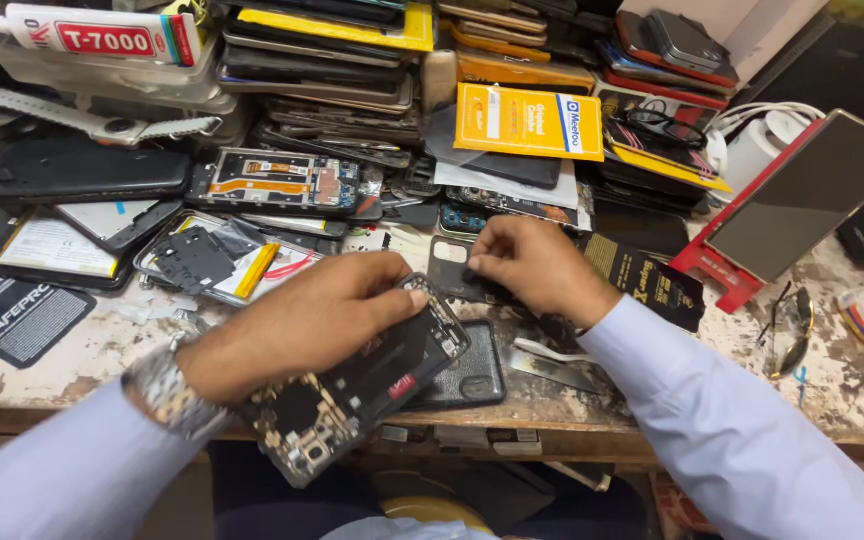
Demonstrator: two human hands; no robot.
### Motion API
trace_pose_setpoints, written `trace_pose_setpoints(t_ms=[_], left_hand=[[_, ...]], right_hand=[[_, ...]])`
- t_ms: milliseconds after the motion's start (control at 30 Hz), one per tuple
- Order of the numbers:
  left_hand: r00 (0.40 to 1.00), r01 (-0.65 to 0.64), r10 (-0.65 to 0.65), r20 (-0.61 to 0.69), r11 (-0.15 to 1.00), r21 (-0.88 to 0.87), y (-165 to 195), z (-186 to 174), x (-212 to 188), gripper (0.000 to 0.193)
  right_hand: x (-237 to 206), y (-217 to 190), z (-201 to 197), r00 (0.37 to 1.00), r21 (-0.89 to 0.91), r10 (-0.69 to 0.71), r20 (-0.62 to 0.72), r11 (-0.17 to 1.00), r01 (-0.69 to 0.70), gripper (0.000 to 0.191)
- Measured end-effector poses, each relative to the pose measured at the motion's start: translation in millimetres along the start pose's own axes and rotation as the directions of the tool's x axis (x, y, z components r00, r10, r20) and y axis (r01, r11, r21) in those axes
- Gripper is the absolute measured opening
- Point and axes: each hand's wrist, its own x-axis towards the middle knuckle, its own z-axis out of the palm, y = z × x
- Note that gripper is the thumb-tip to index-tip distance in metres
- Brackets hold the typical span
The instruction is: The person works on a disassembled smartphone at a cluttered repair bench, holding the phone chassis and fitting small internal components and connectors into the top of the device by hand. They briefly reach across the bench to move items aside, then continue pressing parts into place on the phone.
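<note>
My left hand (302,325) grips an opened phone (362,385) with its back off, so the circuit board and dark battery show. It holds the phone tilted over the worn bench's front edge (512,415). My right hand (537,265) rests fingers-down on a small dark phone part (452,270) on the bench, pinching at it just beyond the phone's top end. A black phone back cover (467,380) lies under the opened phone. A metal watch sits on my left wrist (167,390).
Stacks of phones and phone frames (322,80) crowd the back of the bench. An orange packet (527,120), a glue tube (82,35), a red-edged phone leaning at the right (802,195), tweezers (552,355) and glasses (787,330) lie around.
</note>
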Motion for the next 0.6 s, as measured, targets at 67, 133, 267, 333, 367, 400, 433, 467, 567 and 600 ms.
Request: trace_pose_setpoints(t_ms=[67,133,267,333,367,400,433,467,567,600], left_hand=[[0.999,-0.044,0.039,-0.037,0.987,-0.155,-4,7,-11,0.035],[0.993,-0.080,0.052,-0.110,0.959,-0.273,-6,15,-20,0.030],[0.990,-0.099,0.026,-0.140,0.834,-0.544,-8,32,-33,0.026],[0.960,-0.190,0.094,-0.264,0.910,-0.368,-8,39,-39,0.025],[0.939,-0.233,0.144,-0.312,0.934,-0.271,-7,43,-39,0.026],[0.950,-0.211,0.124,-0.288,0.933,-0.292,-5,46,-39,0.026],[0.960,-0.190,0.109,-0.260,0.930,-0.314,-3,50,-40,0.026],[0.968,-0.174,0.099,-0.231,0.927,-0.333,-2,54,-39,0.026],[0.990,-0.092,0.041,-0.135,0.912,-0.400,-1,58,-37,0.024],[0.989,-0.137,0.098,-0.110,0.884,-0.447,-2,58,-37,0.024]], right_hand=[[-2,-2,4,0.998,-0.104,-0.030,-0.054,0.994,0.025,0.018],[-12,-10,4,0.982,-0.160,-0.123,-0.144,0.982,0.100,0.020],[-49,-33,4,0.992,0.380,0.027,-0.121,0.925,0.021,0.024],[-78,-44,9,0.998,0.611,0.005,-0.056,0.791,0.030,0.027],[-88,-48,13,0.998,0.625,0.001,-0.064,0.780,0.039,0.027],[-98,-51,19,0.997,0.638,0.004,-0.074,0.769,0.045,0.029],[-106,-53,25,0.996,0.649,0.011,-0.089,0.759,0.049,0.032],[-110,-53,30,0.993,0.678,0.017,-0.119,0.731,0.069,0.031],[-116,-49,39,0.982,0.728,0.040,-0.186,0.676,0.111,0.029],[-116,-47,41,0.979,0.724,0.051,-0.196,0.681,0.110,0.028]])
